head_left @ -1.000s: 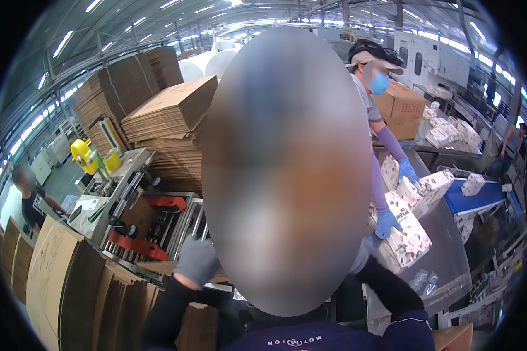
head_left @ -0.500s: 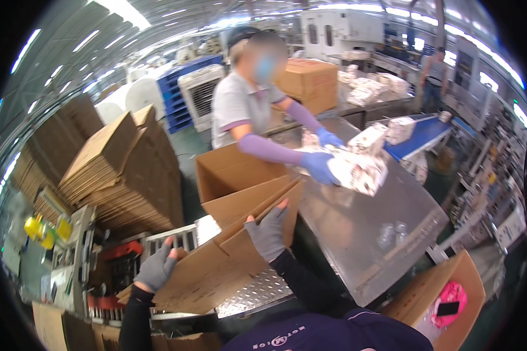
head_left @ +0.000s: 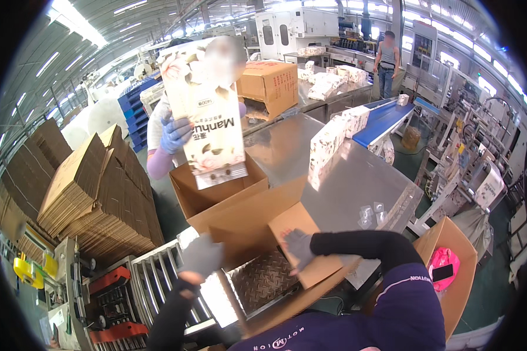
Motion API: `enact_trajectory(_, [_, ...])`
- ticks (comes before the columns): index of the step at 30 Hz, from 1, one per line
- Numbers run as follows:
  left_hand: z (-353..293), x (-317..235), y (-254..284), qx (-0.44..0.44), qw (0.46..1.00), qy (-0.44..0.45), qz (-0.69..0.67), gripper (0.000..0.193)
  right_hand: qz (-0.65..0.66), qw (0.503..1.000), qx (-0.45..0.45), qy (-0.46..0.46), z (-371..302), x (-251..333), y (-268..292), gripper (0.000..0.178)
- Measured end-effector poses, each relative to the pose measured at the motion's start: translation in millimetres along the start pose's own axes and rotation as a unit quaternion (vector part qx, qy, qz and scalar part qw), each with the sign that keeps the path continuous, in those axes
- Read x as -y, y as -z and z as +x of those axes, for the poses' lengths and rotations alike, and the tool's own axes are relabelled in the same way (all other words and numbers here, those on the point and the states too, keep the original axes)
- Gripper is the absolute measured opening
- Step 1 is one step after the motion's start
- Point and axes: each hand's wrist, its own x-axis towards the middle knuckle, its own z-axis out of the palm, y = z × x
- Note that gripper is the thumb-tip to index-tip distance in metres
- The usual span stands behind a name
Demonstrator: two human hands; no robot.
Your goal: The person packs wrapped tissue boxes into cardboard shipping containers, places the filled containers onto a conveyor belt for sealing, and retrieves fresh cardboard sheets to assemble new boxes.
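Note:
An open cardboard carton stands unfolded in front of me, its inside showing the ribbed metal plate beneath. My right hand, in a grey fingerless glove, lies against its right side panel with fingers spread. My left hand, gloved alike and blurred, is at the carton's left edge; whether it grips the board is unclear. Just beyond, a co-worker's blue-gloved hand holds a white floral-printed pack upright over a second open carton.
Floral packs stand on the metal table, beside a blue conveyor belt. Flattened cartons are stacked at left, near a roller conveyor. At right, a carton holds a pink bag and a phone. Another person stands far back.
The folded carton in my hands has been opened out. My right hand has moved onto its side panel, the left toward its left edge. The co-worker has lifted a pack over the other carton.

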Motion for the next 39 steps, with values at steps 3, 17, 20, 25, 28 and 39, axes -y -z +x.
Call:
enact_trajectory(3, [11,-65,-34,-0.018,0.998,0.04,0.041,0.045,0.236,0.967,0.052,0.074,-23,-18,41,0.105])
enact_trajectory(17, [139,-81,-22,-0.136,0.979,-0.148,0.011,0.055,0.066,0.852,-0.502,0.134,67,43,-8,0.046])
enact_trajectory(20, [104,-51,-29,0.175,0.966,-0.182,-0.056,0.067,0.176,0.73,-0.656,-0.073,36,27,-17,0.049])
enact_trajectory(25, [25,30,-132,-0.099,0.927,-0.362,0.008,0.045,0.733,0.492,-0.342,-0.322,34,3,-61,0.048])
enact_trajectory(28, [32,106,-117,-0.104,0.932,-0.34,-0.076,0.042,0.845,0.422,-0.317,-0.084,59,17,-72,0.054])
enact_trajectory(39, [-169,378,-121,-0.073,0.711,0.265,-0.647,0.078,0.794,0.578,-0.185,-0.025,152,95,-138,0.069])
